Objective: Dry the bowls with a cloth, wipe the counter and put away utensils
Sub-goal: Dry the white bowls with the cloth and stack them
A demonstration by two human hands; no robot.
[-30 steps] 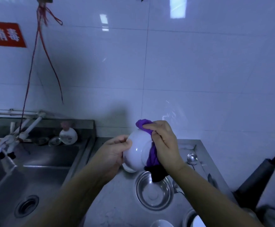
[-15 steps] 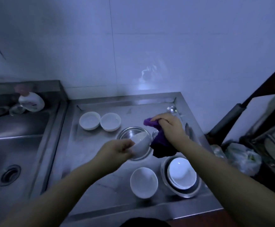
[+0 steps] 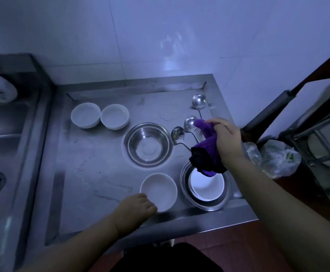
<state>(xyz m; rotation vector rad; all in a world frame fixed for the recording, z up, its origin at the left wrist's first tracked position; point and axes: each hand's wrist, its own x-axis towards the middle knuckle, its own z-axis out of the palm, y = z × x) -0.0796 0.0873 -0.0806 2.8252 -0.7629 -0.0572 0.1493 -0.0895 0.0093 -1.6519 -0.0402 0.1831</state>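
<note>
Two hands are working over the stainless steel desk [image 3: 93, 173]. The left hand [image 3: 135, 208] is resting at the near rim of a white ceramic bowl [image 3: 158, 191] standing upright on the near part of the desk; its fingers [image 3: 150, 210] are curling at the rim, though whether they are truly clamping it is hard to tell from this angle. The right hand [image 3: 226, 139] is gripping a bunched purple cloth [image 3: 207, 154], fingers closed around it, the cloth hanging above a white bowl nested in a steel basin [image 3: 206, 186].

The drying step seems to be in hand, with one bowl being taken up or set down. The next move probably calls for lifting the near bowl and bringing the cloth into it.

Two more white bowls [image 3: 99, 116] are sitting side by side toward the back, an empty round steel bowl [image 3: 148, 144] is standing in the middle, and three metal ladle-like spoons [image 3: 189, 122] are lying near the right edge, well apart from the near bowl.

The spoon handles are partly hidden behind the cloth. The dim bluish light is making wetness impossible to judge. The sink [image 3: 7, 134] at left is cut off.
</note>
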